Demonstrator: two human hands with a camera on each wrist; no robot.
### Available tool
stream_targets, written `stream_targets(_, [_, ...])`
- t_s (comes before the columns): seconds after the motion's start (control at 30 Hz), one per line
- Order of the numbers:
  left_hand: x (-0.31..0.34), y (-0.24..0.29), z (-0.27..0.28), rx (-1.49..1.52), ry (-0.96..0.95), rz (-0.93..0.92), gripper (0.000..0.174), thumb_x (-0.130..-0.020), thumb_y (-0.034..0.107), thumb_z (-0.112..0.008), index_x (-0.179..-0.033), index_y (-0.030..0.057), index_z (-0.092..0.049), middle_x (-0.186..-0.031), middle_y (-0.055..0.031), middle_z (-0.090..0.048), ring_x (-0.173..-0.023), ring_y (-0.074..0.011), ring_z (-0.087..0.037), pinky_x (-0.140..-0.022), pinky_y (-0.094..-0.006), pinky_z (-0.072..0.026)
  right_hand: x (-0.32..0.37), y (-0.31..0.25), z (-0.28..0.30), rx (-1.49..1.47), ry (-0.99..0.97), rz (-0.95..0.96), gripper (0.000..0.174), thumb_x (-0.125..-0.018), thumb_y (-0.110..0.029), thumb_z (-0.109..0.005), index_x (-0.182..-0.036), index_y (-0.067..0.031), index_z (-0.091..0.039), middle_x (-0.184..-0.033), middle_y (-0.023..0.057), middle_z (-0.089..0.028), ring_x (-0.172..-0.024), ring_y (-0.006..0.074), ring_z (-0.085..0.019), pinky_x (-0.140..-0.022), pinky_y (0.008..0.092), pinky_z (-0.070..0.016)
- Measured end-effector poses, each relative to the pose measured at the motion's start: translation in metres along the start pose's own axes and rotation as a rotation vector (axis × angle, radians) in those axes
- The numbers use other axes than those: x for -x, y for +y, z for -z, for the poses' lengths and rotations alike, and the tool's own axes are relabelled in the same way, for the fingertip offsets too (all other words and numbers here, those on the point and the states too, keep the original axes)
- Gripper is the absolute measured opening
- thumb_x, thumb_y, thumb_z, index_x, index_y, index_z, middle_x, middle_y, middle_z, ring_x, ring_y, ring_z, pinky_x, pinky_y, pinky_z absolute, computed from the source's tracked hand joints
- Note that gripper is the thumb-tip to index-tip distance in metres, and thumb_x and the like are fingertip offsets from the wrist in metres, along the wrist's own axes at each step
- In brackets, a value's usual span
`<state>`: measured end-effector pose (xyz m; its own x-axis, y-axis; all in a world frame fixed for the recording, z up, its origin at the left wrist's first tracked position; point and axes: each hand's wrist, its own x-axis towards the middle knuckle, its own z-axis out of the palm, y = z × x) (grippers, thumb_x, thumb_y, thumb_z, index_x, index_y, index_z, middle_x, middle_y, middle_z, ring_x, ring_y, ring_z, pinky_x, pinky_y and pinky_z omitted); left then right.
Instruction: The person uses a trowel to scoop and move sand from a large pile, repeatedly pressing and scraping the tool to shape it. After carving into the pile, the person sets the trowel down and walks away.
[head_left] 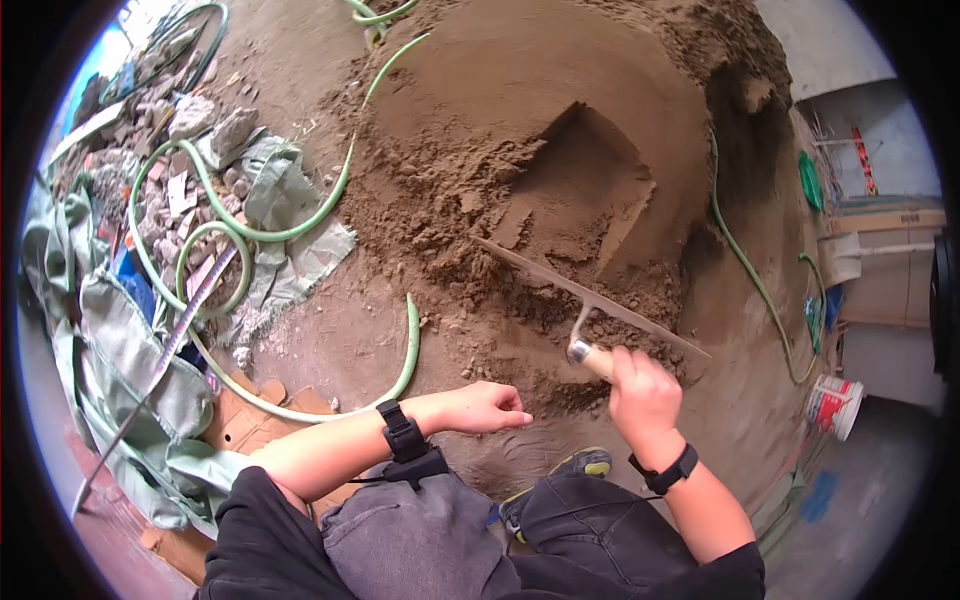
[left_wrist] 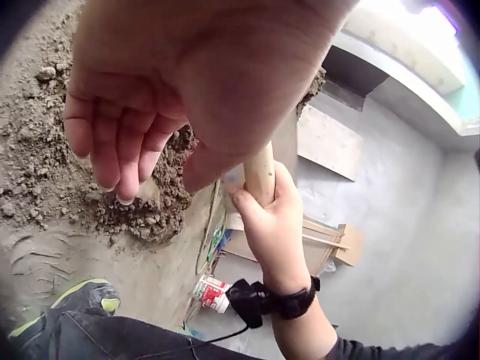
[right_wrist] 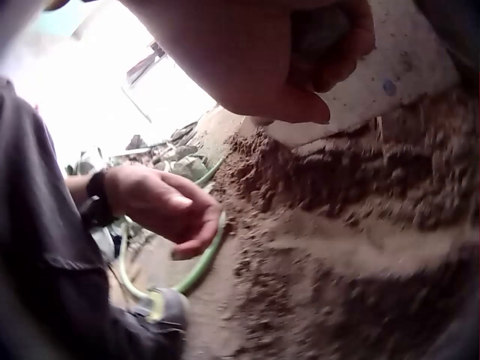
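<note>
While the right hand (head_left: 645,395) grips one trowel (head_left: 590,297) by its handle, blade ahead of the fingers, one sand heap (head_left: 540,70) ahead of both hands, left hand (head_left: 482,408) empty, fingers loosely bent, one bucket (head_left: 836,408) right of the right hand.

A green hose (head_left: 322,214) loops over rubble (head_left: 193,117) beside crumpled sacking (head_left: 130,322)

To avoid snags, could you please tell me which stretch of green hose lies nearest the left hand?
The curved stretch ending just beyond the wristband by the left hand; others lie farther off, beside the rubble or right of the sand pile.
</note>
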<state>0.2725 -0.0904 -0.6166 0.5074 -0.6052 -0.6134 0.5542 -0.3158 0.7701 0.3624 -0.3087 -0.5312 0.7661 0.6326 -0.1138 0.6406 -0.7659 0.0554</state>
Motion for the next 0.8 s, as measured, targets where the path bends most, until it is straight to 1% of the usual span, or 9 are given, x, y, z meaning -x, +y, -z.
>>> stream_targets(0.13, [0.004,-0.006,0.005,0.074,0.034,-0.001,0.039,-0.092,0.040,-0.058,-0.102,0.0028,-0.062,-0.089,-0.0080,-0.067,-0.087,-0.0174,-0.061,-0.079,-0.0320,-0.0487,-0.003,0.004,0.017,-0.120,-0.023,-0.095,0.030,-0.068,-0.008,-0.066,-0.097,-0.0070,-0.059,-0.078,0.0103,-0.060,-0.072,0.0306,-0.062,-0.061,0.0387,-0.0506])
stream_targets(0.23, [-0.001,-0.013,0.002,0.062,0.091,-0.023,0.039,-0.092,0.040,-0.058,-0.101,0.0027,-0.062,-0.089,-0.0077,-0.067,-0.088,-0.0175,-0.062,-0.079,-0.0327,-0.0488,-0.022,0.011,0.013,-0.752,-0.072,-0.404,0.028,-0.076,-0.011,-0.067,-0.099,0.0006,-0.055,-0.081,0.0176,-0.065,-0.070,0.0383,-0.062,-0.063,0.0386,-0.0499])
stream_targets(0.27, [-0.003,-0.015,0.000,0.057,0.096,-0.032,0.039,-0.092,0.040,-0.058,-0.101,0.0028,-0.062,-0.090,-0.0077,-0.067,-0.088,-0.0176,-0.062,-0.079,-0.0329,-0.0488,-0.026,0.014,-0.004,-0.846,-0.037,-0.425,0.025,-0.077,-0.010,-0.067,-0.097,0.0004,-0.056,-0.074,0.0132,-0.063,-0.061,0.0260,-0.061,-0.058,0.0339,-0.0488])
stream_targets(0.33, [-0.001,-0.015,0.000,0.047,0.106,-0.037,0.038,-0.092,0.040,-0.058,-0.102,0.0029,-0.062,-0.090,-0.0077,-0.067,-0.088,-0.0178,-0.062,-0.079,-0.0331,-0.0488,-0.040,0.009,-0.019,-1.265,-0.162,-0.692,0.020,-0.081,-0.008,-0.065,-0.097,-0.0009,-0.057,-0.074,0.0067,-0.060,-0.060,0.0130,-0.057,-0.052,0.0285,-0.0462])
stream_targets(0.37, [0.002,-0.014,0.000,0.029,0.121,-0.039,0.038,-0.092,0.040,-0.058,-0.102,0.0031,-0.062,-0.091,-0.0077,-0.067,-0.088,-0.0177,-0.062,-0.079,-0.0331,-0.0488,-0.046,0.006,-0.024,-1.269,-0.160,-0.691,0.020,-0.081,-0.008,-0.065,-0.097,-0.0009,-0.057,-0.074,0.0067,-0.060,-0.060,0.0130,-0.057,-0.052,0.0285,-0.0462])
stream_targets(0.43, [0.003,-0.017,0.000,0.049,0.124,-0.032,0.038,-0.092,0.040,-0.058,-0.101,0.0033,-0.061,-0.093,-0.0085,-0.067,-0.089,-0.0174,-0.061,-0.079,-0.0328,-0.0487,-0.054,-0.001,-0.031,-1.565,-0.154,-0.761,0.023,-0.084,-0.005,-0.060,-0.106,-0.0021,-0.053,-0.074,0.0021,-0.055,-0.057,0.0080,-0.052,-0.048,0.0233,-0.0426])
stream_targets(0.47, [0.004,-0.018,0.002,0.050,0.122,-0.030,0.038,-0.092,0.040,-0.058,-0.101,0.0033,-0.061,-0.093,-0.0085,-0.067,-0.089,-0.0174,-0.061,-0.079,-0.0328,-0.0487,-0.058,-0.005,-0.031,-1.566,-0.156,-0.764,0.023,-0.084,-0.005,-0.060,-0.106,-0.0021,-0.053,-0.074,0.0021,-0.055,-0.057,0.0080,-0.052,-0.048,0.0233,-0.0426])
stream_targets(0.57, [0.007,-0.022,0.005,0.112,0.143,0.007,0.038,-0.092,0.040,-0.058,-0.101,0.0035,-0.061,-0.092,-0.0076,-0.067,-0.088,-0.0165,-0.061,-0.080,-0.0322,-0.0484,-0.070,-0.018,-0.021,-1.706,-0.095,-0.722,0.041,-0.085,-0.003,-0.055,-0.123,-0.0013,-0.041,-0.073,0.0019,-0.052,-0.054,0.0085,-0.049,-0.046,0.0221,-0.0414])
stream_targets(0.8, [-0.003,-0.032,0.004,0.138,0.183,-0.005,0.036,-0.092,0.038,-0.059,-0.099,0.0027,-0.061,-0.091,-0.0067,-0.067,-0.088,-0.0155,-0.061,-0.080,-0.0312,-0.0484,-0.103,-0.030,-0.025,-1.744,-0.041,-0.758,0.038,-0.086,-0.003,-0.054,-0.122,-0.0003,-0.043,-0.074,0.0023,-0.052,-0.052,0.0080,-0.048,-0.044,0.0219,-0.0404])
